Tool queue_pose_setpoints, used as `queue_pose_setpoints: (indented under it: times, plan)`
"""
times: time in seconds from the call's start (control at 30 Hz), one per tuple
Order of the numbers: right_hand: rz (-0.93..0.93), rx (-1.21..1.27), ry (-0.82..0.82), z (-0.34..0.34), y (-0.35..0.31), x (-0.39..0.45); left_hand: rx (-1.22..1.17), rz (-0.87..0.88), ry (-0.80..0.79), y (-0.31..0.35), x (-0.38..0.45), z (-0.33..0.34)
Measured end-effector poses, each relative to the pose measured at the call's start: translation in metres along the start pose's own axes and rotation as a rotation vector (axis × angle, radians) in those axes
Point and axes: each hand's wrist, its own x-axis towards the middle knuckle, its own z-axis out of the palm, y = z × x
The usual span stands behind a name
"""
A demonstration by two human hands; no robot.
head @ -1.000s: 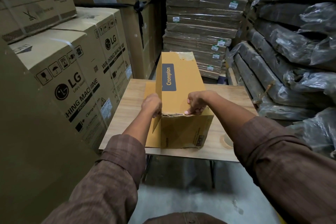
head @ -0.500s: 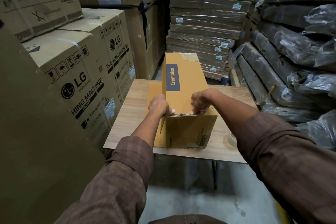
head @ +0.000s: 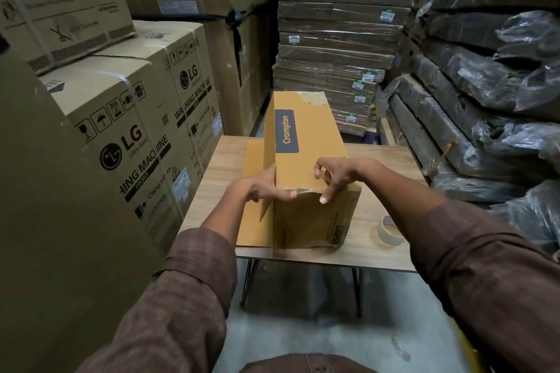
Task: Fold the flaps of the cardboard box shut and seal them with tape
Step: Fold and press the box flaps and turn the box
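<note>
Long yellow box (head: 306, 154) lies lengthwise on the small wood-top table (head: 212, 191), near end facing the person, "Crompton" label on top. Left hand (head: 257, 188) is at the near left top corner of the box, fingers curled round the corner edge, thumb lying along the near top edge; a side flap (head: 254, 185) hangs open on the box's left, down to the table, just beside that hand. Right hand (head: 339, 175) sits on the near right top of the box, fingers bent and pressing tips onto the top panel, thumb hooked down over the near edge onto the end face. Both hands touch the box, close together at the same end. Tape roll (head: 389, 230) lies flat on the table right of the box, apart from it and partly hidden by the right sleeve. Old tape residue shows at the box's far end. LG cartons (head: 130, 118) stand left, wrapped flat stacks (head: 342, 39) behind, plastic-wrapped bundles (head: 485, 100) right.
</note>
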Motion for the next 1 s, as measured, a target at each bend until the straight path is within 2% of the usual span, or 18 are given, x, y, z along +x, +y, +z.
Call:
queue_pose_setpoints:
  times: [0.1,0.2,0.37,0.6,0.73,1.0]
  plan:
    - [0.002,-0.198,-0.016,0.002,-0.011,0.002,0.122,0.049,0.082,-0.006,0.002,0.013]
    - [-0.022,-0.25,0.03,0.006,-0.012,0.005,0.14,0.108,0.219,-0.014,0.008,0.026]
    - [-0.112,-0.12,0.132,0.008,0.001,0.003,0.112,0.162,0.308,-0.028,0.014,0.034]
    - [-0.138,0.136,0.058,0.007,0.003,0.003,0.074,0.147,0.325,-0.026,0.019,0.035]
    - [-0.132,0.197,-0.005,0.005,0.002,0.003,0.097,0.134,0.34,-0.026,0.023,0.034]
    - [-0.134,0.339,-0.03,-0.002,0.007,0.002,0.103,0.117,0.34,-0.026,0.023,0.033]
